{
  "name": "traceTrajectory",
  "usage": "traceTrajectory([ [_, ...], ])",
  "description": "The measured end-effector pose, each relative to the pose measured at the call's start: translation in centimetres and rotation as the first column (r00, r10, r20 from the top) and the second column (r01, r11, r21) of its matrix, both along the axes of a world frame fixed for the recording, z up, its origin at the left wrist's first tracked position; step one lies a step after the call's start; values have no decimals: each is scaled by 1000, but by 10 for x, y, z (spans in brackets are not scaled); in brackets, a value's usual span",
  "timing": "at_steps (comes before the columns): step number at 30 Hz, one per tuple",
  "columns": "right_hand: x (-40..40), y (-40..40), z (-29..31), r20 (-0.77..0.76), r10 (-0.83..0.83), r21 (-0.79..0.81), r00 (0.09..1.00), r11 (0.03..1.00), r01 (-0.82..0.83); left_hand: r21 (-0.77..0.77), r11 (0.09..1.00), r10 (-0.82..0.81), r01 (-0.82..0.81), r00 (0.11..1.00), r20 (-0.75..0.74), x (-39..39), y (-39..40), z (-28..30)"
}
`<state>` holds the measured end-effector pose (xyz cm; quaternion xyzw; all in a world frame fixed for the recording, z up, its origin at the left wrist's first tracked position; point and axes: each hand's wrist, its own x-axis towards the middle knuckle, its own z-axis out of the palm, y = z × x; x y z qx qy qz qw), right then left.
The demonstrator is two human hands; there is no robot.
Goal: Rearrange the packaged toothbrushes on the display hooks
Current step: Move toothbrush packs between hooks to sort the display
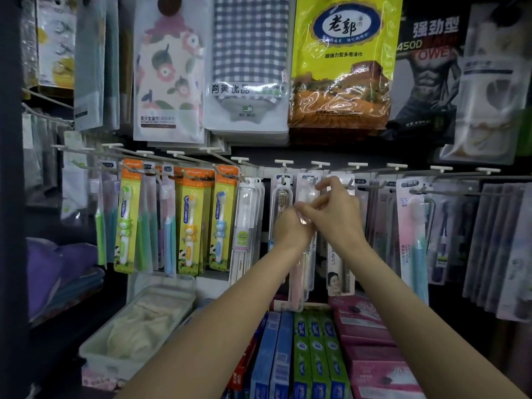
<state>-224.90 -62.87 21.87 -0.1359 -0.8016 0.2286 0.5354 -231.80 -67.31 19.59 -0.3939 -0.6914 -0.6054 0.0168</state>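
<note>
Head view: left hand (290,226) and right hand (335,210), fingers curled, pinch clear toothbrush pack (305,197) at 12 o'clock, probably threading hang-hole onto display hook (319,165)

Your two forearms come in from the bottom edge, both bare as far up as the frame shows, no sleeve in sight. Your left hand (290,228) and right hand (336,214) are bare too: no gloves, rings, watch or bands at either wrist. Slim wrists, short plain fingernails where visible. Nothing else of you shows.
</note>
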Motion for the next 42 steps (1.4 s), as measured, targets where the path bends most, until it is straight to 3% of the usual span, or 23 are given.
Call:
traceTrajectory([
  [5, -4, -6, 3, 7, -118, 49, 993, 992, 118, 20, 1000, -6, 6, 1000, -6, 0, 1, 3],
  [8, -2, -8, 7, -54, -168, 84, 984, 982, 172, -63, 997, 22, -43, 954, -301, 4, 0, 4],
  [10, -3, -9, 6, -65, -218, 125, 974, 966, 225, -89, 996, -4, -31, 927, -374, 2, -2, 4],
  [14, -4, -10, 0, -55, -264, 136, 963, 953, 269, -258, 966, -127, 34, 926, -355, 12, -8, 5],
  [17, -2, -7, -2, -51, -227, 93, 972, 968, 231, -281, 951, -186, 129, 964, -189, 8, -6, 7],
  [21, -1, -3, -3, -79, -155, -8, 985, 988, 155, -375, 925, -165, 65, 957, -240, 5, -13, 10],
  [25, 2, 3, -5, -4, -135, -47, 991, 990, 135, -478, 875, -205, 78, 954, -221, 2, -16, 6],
  [34, 12, 13, -9, 121, -52, -79, 991, 995, 62, -397, 902, -264, 170, 945, -194, -1, -22, -22],
  [38, 13, 1, -25, 57, -85, -43, 995, 995, 88, -340, 926, -250, 165, 942, -225, -12, -50, -39],
  [42, 2, -33, -30, -57, -70, 86, 996, 993, 75, -230, 971, -124, 62, 956, -265, -38, -89, -48],
])
